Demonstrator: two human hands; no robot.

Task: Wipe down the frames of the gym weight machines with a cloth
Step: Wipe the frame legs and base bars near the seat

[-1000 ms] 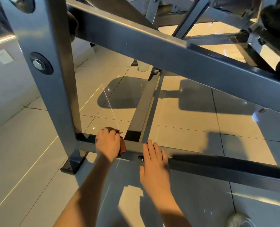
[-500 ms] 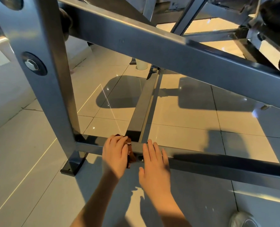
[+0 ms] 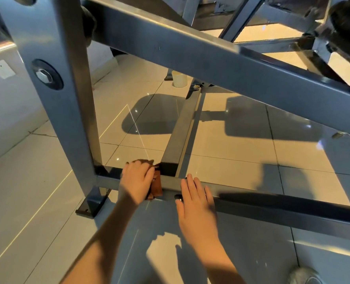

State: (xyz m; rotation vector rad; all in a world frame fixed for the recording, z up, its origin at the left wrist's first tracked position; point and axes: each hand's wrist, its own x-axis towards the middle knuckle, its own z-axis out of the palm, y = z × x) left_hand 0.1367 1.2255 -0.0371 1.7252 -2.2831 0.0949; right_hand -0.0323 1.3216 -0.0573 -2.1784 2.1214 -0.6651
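Note:
A grey steel machine frame fills the view. Its low base bar [image 3: 272,210] runs along the floor from a thick upright post [image 3: 67,103] at the left to the right edge. My left hand [image 3: 136,182] grips a brown cloth [image 3: 156,186] and presses it onto the base bar, just left of where a cross bar [image 3: 180,136] joins it. My right hand [image 3: 196,203] lies flat on the base bar with straight fingers, a little right of that joint. Most of the cloth is hidden under my left hand.
A sloping beam [image 3: 221,64] crosses overhead from upper left to right. The post's foot plate [image 3: 90,206] sits on glossy beige tiles. A white cup [image 3: 179,78] stands far back by the cross bar's end. A wall socket [image 3: 2,68] is at the left, a shoe [image 3: 305,276] at bottom right.
My left hand slid the cloth to the right along the base bar, from near the post to the cross-bar joint. My right hand stayed flat in place.

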